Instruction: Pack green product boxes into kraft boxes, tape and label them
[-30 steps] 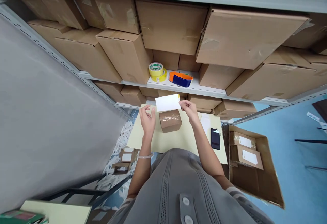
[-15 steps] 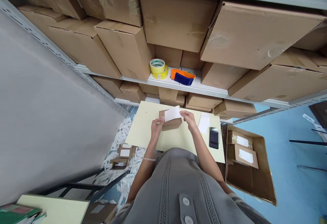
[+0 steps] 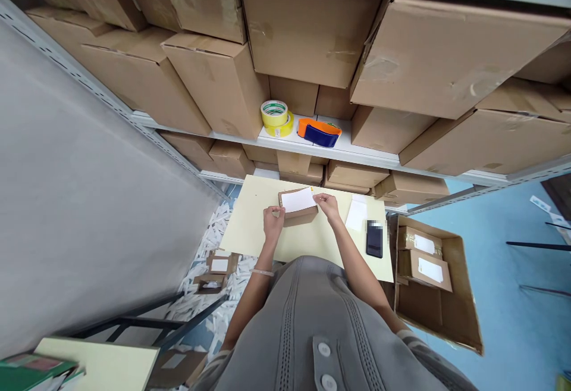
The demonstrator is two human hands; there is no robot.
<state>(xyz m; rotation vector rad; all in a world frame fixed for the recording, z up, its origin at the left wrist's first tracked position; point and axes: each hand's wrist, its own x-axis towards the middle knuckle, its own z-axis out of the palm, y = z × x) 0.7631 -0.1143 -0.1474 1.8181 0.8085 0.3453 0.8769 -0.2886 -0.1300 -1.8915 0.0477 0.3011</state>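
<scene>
Right hand (image 3: pixel 328 206) in a narrow pinch on the end of a white label (image 3: pixel 298 200) lying atop a small cardboard box (image 3: pixel 298 217). Left hand (image 3: pixel 273 224) at the box's left end, its grip impossible to make out. The box rests on a pale yellow board (image 3: pixel 307 242), a white sheet (image 3: pixel 355 215) at its three o'clock, a phone (image 3: pixel 375 240) and an open carton (image 3: pixel 464 313) at four, and yellow tape rolls (image 3: pixel 274 114) on a shelf (image 3: pixel 352 156) at twelve.
</scene>
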